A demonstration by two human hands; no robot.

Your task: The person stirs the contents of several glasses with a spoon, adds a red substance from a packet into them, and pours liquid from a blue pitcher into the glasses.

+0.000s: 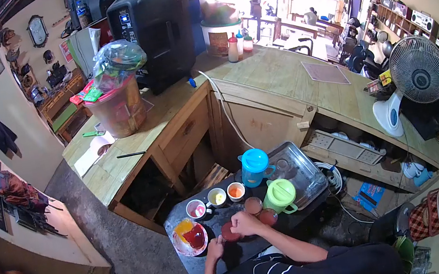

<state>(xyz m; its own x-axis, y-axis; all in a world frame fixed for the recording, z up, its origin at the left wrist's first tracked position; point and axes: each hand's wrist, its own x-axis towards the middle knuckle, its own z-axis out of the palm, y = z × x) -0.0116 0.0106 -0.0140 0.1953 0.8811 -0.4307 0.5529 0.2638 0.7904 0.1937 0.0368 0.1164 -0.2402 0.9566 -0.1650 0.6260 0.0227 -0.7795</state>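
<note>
My right hand point(246, 223) is closed just above a glass of reddish-brown drink point(230, 234); whatever its fingers grip is too small to make out. Close to that glass, on its left, my left hand point(215, 248) has its fingers curled in, and anything inside them is hidden. A white plate point(178, 251) with a yellow and a deep red piece lies left of my left hand. Behind the hands stand a cup with pink contents point(196, 209), one with pale yellow point(217, 197) and one with orange point(235, 192). Two more filled glasses point(253, 205) sit right of my right hand.
A lidded blue pitcher point(255, 167), a lidded green pitcher point(281, 195) and a metal tray point(308, 171) share the dark low table point(191, 267). Wooden counters point(257, 82) wrap around behind it, carrying a black speaker point(157, 32), a tub point(119, 110) and a fan point(418, 71).
</note>
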